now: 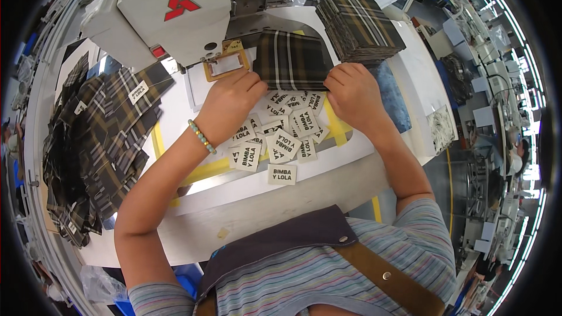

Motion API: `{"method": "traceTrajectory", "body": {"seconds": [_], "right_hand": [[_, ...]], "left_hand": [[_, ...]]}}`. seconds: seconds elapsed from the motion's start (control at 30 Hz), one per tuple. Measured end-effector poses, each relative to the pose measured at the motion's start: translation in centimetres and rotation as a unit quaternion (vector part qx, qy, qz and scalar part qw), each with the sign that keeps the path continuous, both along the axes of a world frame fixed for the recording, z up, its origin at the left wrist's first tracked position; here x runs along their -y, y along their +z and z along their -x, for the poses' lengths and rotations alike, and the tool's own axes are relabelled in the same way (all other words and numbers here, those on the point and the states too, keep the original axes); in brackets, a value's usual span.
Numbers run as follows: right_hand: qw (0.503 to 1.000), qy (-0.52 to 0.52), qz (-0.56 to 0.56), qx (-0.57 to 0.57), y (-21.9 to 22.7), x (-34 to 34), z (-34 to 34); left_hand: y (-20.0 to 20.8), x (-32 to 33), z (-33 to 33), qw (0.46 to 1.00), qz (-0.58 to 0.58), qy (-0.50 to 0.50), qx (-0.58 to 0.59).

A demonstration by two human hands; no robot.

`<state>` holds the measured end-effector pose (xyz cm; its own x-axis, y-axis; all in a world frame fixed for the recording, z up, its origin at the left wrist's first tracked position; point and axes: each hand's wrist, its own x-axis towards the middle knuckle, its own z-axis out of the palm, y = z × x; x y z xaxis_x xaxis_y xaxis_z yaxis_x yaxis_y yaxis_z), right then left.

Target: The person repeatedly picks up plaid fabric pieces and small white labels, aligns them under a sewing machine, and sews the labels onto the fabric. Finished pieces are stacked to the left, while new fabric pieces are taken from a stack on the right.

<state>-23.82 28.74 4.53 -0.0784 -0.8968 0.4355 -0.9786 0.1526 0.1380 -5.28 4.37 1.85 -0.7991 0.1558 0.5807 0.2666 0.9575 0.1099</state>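
A dark plaid fabric piece (293, 58) with white and brown stripes lies between my hands, just right of the sewing machine's yellow frame. My left hand (239, 90) pinches its near left corner, and my right hand (354, 90) pinches the near right corner. Under and in front of the fabric, several white fabric labels (285, 145) with dark lettering are heaped loosely. A single label (282, 174) lies apart, nearest to me. The yellow clamp frame (227, 65) sits beneath the machine head, close to my left hand's knuckles.
The white sewing machine head (175, 9) stands at the far left. A neat stack of plaid pieces (363, 26) rises at the far right. Plaid pieces bearing labels (111, 117) pile up on the left. Yellow tape (205, 171) marks the white table (328, 178).
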Motion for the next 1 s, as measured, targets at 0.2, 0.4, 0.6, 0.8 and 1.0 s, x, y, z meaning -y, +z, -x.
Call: {"method": "traceTrajectory", "body": {"seconds": [0.2, 0.4, 0.6, 0.8, 1.0], "right_hand": [[0.999, 0.019, -0.027, -0.022, 0.7, 0.8, -1.5], [0.999, 0.011, -0.037, -0.024, 1.3, 1.0, -2.7], [0.997, 0.017, 0.018, -0.068, -0.2, 2.5, -0.3], [0.990, 0.085, 0.072, -0.087, -1.1, 6.2, 1.6], [0.992, 0.124, -0.004, -0.037, -1.7, 10.9, 0.1]], "left_hand": [[0.1, 0.7, -0.2, 0.999, 0.036, 0.014, 0.013], [0.2, 0.8, -0.2, 0.998, 0.065, 0.014, 0.010], [0.2, 1.1, -0.1, 0.992, 0.123, 0.020, 0.001], [0.1, 1.8, -2.7, 0.978, 0.206, 0.038, 0.023], [0.3, 5.3, -6.2, 0.957, 0.250, 0.101, 0.104]]}}
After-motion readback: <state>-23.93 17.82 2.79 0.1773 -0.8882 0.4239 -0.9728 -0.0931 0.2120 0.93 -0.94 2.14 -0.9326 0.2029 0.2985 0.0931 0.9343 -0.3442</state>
